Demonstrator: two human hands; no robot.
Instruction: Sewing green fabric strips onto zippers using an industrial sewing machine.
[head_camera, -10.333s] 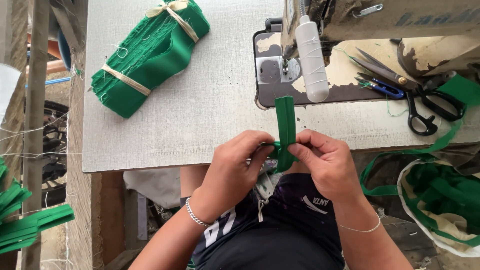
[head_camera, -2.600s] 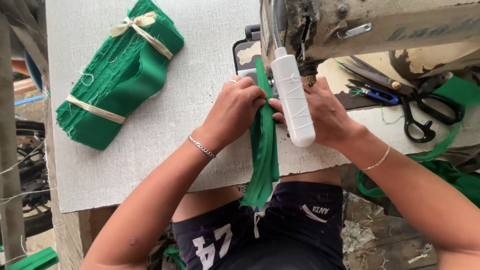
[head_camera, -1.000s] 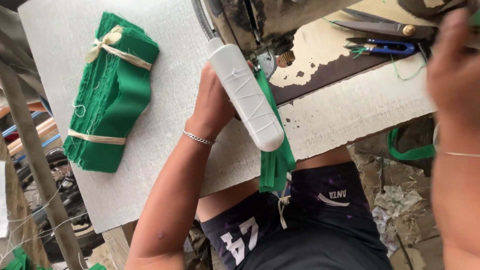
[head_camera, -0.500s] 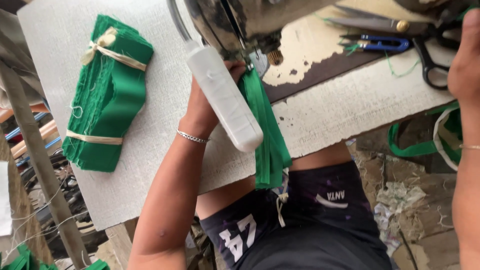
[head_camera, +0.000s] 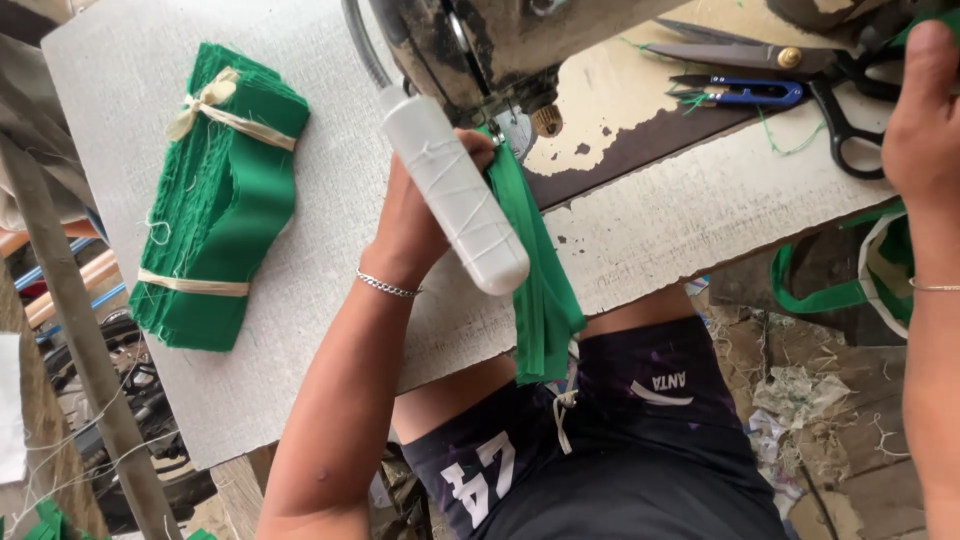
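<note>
A tied bundle of green cloth (head_camera: 222, 200) waits aside on the bench (head_camera: 330, 200). The left hand (head_camera: 420, 215) presses the green strip (head_camera: 530, 260) flat beneath the sewing machine (head_camera: 480, 50), steadying it; its grip is seemingly closed. The right hand (head_camera: 925, 110) hovers near scissors (head_camera: 800, 65), grip unclear.

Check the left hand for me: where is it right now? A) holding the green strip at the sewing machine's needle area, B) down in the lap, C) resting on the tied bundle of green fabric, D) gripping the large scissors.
A: the left hand presses the green strip up under the sewing machine, well apart from the tied bundle and the scissors.
</note>
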